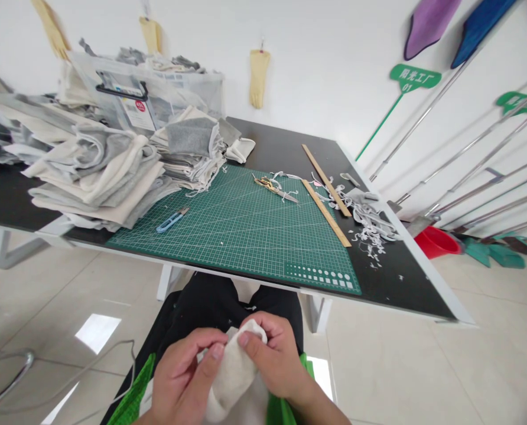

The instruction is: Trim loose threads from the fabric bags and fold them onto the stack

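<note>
Both hands are low in the view, above the person's lap, below the table's front edge. My left hand (188, 375) pinches the left side of a cream cloth (233, 378) between thumb and fingers. The cloth's upper right edge is pinched by my right hand (275, 354), with the thumb on top. Its lower part hangs down between the hands. On the table, a green cutting mat (246, 236) carries blue thread snips (172, 219), gold-handled scissors (275, 189) and a wooden ruler (326, 213).
Stacks of grey and cream cloth (99, 171) stand at the left, with a clear plastic bin (157, 97) behind. A second wooden ruler (325, 180) and white scraps (372, 218) lie at the right. A red bucket (436, 242) is on the floor.
</note>
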Motion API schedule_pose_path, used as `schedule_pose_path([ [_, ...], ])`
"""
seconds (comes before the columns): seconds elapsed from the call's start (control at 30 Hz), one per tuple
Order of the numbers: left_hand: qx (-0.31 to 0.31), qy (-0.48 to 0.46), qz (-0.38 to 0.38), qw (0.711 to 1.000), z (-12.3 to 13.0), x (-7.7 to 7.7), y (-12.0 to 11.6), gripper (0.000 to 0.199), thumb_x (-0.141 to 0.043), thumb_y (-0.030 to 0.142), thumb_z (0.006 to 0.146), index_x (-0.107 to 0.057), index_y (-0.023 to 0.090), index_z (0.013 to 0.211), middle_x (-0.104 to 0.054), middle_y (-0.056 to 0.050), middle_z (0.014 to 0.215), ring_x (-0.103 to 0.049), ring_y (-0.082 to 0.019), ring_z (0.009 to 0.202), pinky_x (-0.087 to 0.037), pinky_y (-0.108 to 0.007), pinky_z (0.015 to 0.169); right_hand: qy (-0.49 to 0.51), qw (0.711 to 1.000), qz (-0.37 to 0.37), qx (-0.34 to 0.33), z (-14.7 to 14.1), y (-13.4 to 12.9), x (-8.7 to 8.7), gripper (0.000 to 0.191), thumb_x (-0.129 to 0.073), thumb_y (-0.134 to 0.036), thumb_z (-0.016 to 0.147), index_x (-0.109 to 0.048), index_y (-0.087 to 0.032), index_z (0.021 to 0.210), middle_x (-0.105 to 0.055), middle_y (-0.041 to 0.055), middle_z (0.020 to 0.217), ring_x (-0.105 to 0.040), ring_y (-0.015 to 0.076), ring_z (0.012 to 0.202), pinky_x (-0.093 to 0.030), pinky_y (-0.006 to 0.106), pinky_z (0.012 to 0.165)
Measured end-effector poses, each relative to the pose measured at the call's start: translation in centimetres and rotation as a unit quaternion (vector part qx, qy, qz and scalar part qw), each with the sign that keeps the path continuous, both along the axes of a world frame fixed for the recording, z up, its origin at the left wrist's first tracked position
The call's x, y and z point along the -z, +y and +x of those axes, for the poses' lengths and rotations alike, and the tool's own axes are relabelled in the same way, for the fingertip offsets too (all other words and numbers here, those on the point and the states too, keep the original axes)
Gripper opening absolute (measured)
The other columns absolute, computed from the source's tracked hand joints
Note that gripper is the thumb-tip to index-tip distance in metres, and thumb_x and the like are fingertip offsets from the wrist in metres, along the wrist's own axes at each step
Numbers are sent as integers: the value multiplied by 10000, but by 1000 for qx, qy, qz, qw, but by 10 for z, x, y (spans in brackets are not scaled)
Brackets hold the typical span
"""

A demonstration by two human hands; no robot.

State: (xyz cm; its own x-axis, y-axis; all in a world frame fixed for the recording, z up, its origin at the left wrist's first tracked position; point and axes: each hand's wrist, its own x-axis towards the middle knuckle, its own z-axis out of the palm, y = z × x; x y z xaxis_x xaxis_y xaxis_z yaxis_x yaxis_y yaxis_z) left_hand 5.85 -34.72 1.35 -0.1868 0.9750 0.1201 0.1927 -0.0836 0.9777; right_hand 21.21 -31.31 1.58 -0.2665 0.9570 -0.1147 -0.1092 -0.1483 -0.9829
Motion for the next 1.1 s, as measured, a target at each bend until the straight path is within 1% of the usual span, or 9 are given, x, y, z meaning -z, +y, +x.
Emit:
schedule_pose_path([
  [0.13, -76, 140, 39, 986, -20, 4, 32, 186, -558, 344, 904, -636, 222, 1022, -688, -8, 840, -630, -125, 664, -518, -235, 663, 7, 1000, -2, 11, -1, 1, 2, 316, -684, -446, 809, -621, -148, 725, -460, -39, 584, -342, 85, 538, -307, 196, 499],
  [0.17, -83, 222, 79, 968, -26, 5, 47, 203, -552, 337, 905, -632, 210, 1042, -673, -36, 930, -631, -134, 724, -523, -257, 727, 5, 1000, -2, 13, -1, 1, 2, 312, -683, -440, 806, -616, -148, 717, -453, -41, 582, -338, 85, 539, -304, 197, 500],
  [0.23, -169, 399, 108, 895, -40, 5, 83, 268, -503, 350, 924, -639, 176, 1074, -611, -102, 1087, -618, -178, 880, -513, -312, 834, -13, 1000, -6, 15, -2, 1, 3, 302, -669, -427, 804, -607, -150, 703, -441, -40, 581, -333, 89, 543, -300, 202, 502],
  [0.33, -201, 469, 102, 854, -56, 2, 134, 368, -510, 404, 897, -679, 132, 1078, -539, -180, 1154, -514, -309, 1118, -426, -449, 983, -61, 997, -1, 39, -3, 1, 7, 254, -649, -382, 783, -603, -157, 674, -413, -41, 577, -328, 96, 546, -299, 210, 507],
  [0.5, -237, 529, 40, 814, -71, -4, 181, 446, -438, 400, 902, -613, 101, 1182, -481, -224, 1271, -441, -382, 1165, -396, -507, 930, -93, 993, -1, 70, -2, 2, 14, 192, -615, -343, 772, -629, -168, 695, -419, -31, 604, -359, 114, 574, -330, 226, 545],
  [0.57, -246, 542, 6, 804, -76, -5, 190, 464, -409, 394, 902, -584, 86, 1199, -472, -237, 1307, -411, -409, 1190, -400, -517, 897, -89, 993, -9, 73, -2, 1, 18, 210, -618, -363, 771, -630, -168, 693, -430, -28, 606, -368, 116, 574, -340, 228, 550],
  [0.67, -243, 556, -50, 794, -86, -6, 204, 490, -406, 414, 886, -595, 48, 1151, -561, -258, 1175, -445, -428, 1141, -418, -525, 848, -81, 994, -22, 76, -3, 1, 22, 254, -623, -408, 770, -631, -166, 692, -444, -27, 606, -379, 115, 570, -350, 226, 548],
  [0.87, -203, 561, -123, 793, -107, -12, 235, 445, -445, 400, 857, -682, 54, 1008, -621, -284, 1102, -488, -452, 1146, -439, -531, 837, -66, 995, -23, 66, -3, 2, 21, 249, -623, -394, 785, -622, -165, 689, -410, -42, 587, -355, 105, 549, -331, 217, 521],
  [1.1, -169, 534, -190, 807, -115, -14, 231, 479, -488, 468, 806, -677, 58, 966, -691, -296, 982, -669, -433, 904, -490, -473, 679, -60, 996, -22, 62, -1, 2, 20, 235, -594, -373, 792, -602, -165, 683, -386, -45, 585, -306, 102, 547, -300, 220, 514],
])
